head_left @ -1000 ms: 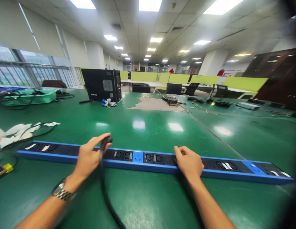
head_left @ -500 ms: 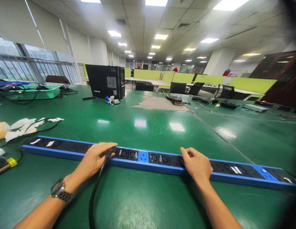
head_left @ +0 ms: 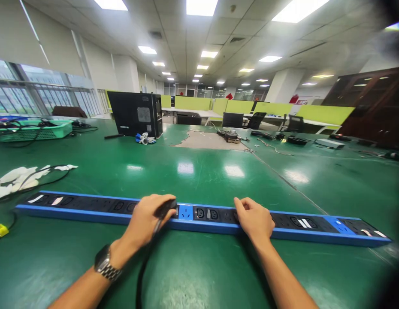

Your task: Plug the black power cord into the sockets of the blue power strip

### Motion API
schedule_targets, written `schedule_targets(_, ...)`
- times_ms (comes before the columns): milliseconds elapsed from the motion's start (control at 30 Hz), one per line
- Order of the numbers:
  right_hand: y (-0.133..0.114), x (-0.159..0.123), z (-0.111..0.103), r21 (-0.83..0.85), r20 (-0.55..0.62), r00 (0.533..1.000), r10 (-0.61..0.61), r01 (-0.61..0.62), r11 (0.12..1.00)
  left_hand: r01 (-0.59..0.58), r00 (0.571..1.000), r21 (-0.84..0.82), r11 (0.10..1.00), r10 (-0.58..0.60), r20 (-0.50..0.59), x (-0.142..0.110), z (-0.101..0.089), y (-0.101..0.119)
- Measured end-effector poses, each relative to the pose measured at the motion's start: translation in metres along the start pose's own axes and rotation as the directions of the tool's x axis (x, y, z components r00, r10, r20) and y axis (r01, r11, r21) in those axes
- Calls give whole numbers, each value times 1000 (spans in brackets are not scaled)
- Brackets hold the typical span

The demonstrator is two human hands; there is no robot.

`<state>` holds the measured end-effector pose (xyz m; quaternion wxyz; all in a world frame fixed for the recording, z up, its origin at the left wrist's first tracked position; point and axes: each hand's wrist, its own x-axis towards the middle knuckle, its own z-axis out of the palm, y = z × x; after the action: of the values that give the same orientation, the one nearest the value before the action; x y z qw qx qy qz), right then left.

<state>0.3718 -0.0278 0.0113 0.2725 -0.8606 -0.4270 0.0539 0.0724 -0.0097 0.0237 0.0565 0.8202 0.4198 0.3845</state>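
Note:
A long blue-and-black power strip (head_left: 212,227) lies across the green table, with rows of black sockets and a few blue ones along its top. My left hand (head_left: 151,216), wearing a metal watch at the wrist, is closed around a black power plug (head_left: 164,209). It is over the strip, just left of the middle blue socket (head_left: 185,212); whether the plug touches a socket is hidden by the fingers. From the plug a black cord (head_left: 142,274) hangs down toward me. My right hand (head_left: 255,219) is closed over the strip right of centre, its fingertips partly hidden.
A black computer case (head_left: 135,113) stands at the back, with blue-and-white gloves (head_left: 145,138) before it. Far left is a green basket (head_left: 41,130) of cables; white gloves (head_left: 22,178) lie nearer. Torn table covering (head_left: 209,140) and loose parts (head_left: 231,136) are farther back.
My left hand has moved right along the strip with the plug, nearing the middle blue socket, and the plug has come lower. My right hand keeps its place on the strip.

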Motion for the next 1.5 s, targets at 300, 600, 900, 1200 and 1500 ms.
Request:
schedule_targets(300,-1,-1,1,16,-19,1000,-20,20,1000,31,986,27,999,-35,162,11,40,25)
schedule_targets(600,1,0,2,57,-37,999,-17,19,998,-11,992,-140,990,-6,-122,12,51,44)
schedule_targets(900,0,-2,0,52,-55,998,-18,21,998,24,978,1,1000,-24,205,48,107,109)
schedule_targets(1200,1,-2,2,51,-95,995,-28,33,998,-133,990,-131,982,139,39,41,110,114)
schedule_targets(1500,2,-1,5,57,-102,994,-29,35,998,156,956,-97,983,-175,-233,-7,-3,-14)
